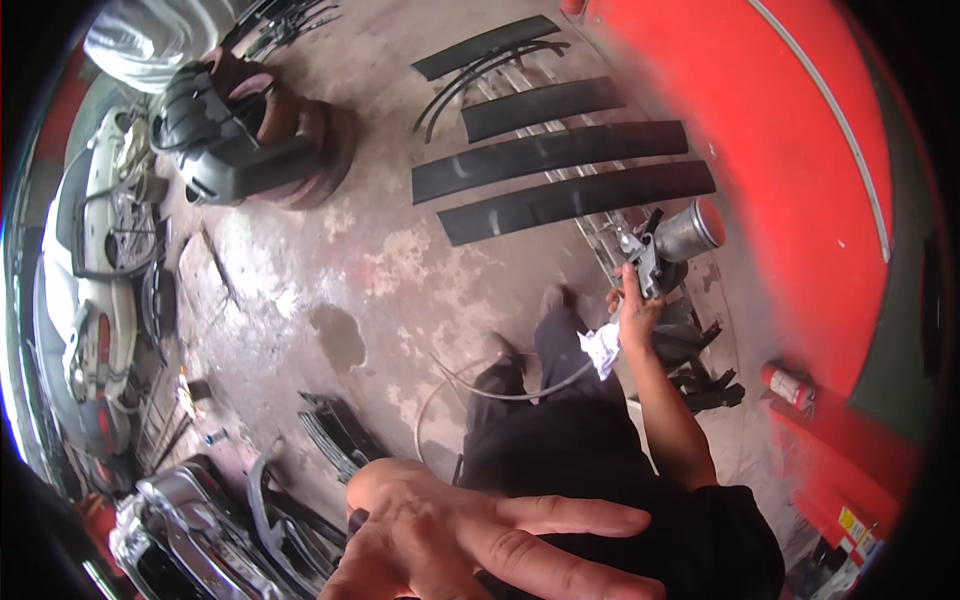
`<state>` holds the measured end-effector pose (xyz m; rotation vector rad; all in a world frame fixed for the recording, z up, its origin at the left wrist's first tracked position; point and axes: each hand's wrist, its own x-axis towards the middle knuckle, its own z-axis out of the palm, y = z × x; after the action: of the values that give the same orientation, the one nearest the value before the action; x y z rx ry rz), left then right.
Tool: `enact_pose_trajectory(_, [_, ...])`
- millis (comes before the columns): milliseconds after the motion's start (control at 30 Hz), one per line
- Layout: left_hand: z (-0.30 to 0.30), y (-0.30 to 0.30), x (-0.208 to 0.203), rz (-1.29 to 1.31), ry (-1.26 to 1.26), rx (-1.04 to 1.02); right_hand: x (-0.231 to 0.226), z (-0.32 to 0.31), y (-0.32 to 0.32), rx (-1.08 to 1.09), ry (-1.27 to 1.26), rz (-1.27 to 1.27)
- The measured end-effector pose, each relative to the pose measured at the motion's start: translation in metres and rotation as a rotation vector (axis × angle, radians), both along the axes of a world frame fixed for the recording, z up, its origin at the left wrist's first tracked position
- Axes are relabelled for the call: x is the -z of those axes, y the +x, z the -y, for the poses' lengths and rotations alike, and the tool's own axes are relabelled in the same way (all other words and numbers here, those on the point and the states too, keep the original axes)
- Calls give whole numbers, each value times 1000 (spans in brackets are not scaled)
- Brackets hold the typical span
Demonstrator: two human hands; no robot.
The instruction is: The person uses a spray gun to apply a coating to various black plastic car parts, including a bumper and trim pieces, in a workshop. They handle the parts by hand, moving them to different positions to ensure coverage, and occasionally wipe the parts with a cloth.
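My right hand [640,318] is wrapped round the handle of a spray gun [648,262], out in front of me on the right. A grey metal cup [690,230] with a reddish end sits on the gun, tilted to the right. Crumpled white paper or cloth [601,350] hangs by the same hand's wrist. A thin hose [560,388] curves past my legs; its join to the gun is hidden. Close to the camera, my left hand [450,535] spreads its fingers to the right with nothing visible in them. Beyond the gun, long black trim panels [575,195] lie on a rack [598,232].
Red sheeting or wall [790,200] runs along the right, with a fire extinguisher [787,385] beside it. Stacked bumpers and plastic parts [250,150] stand at the far left. More car parts [105,270] line the left side, and others [210,530] lie at the near left.
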<state>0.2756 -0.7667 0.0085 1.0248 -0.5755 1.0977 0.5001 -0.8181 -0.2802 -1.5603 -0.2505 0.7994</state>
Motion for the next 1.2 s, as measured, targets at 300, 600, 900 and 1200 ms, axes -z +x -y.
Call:
enact_pose_trajectory(300, [-235, 100, 123, -853, -394, -293, 66, -112, 31, 34, -125, -167])
enact_pose_trajectory(600, [-514, 104, 550, -2011, 314, -877, 106, -168, 56, 89, -262, -256])
enact_pose_trajectory(900, [-711, 197, 712, -2351, 676, -1054, 159, -174, 47, 353, -518, -411])
enact_pose_trajectory(1200, [-710, 180, 700, -2081, 752, -1144, 157, -203, 29, 363, -453, -482])
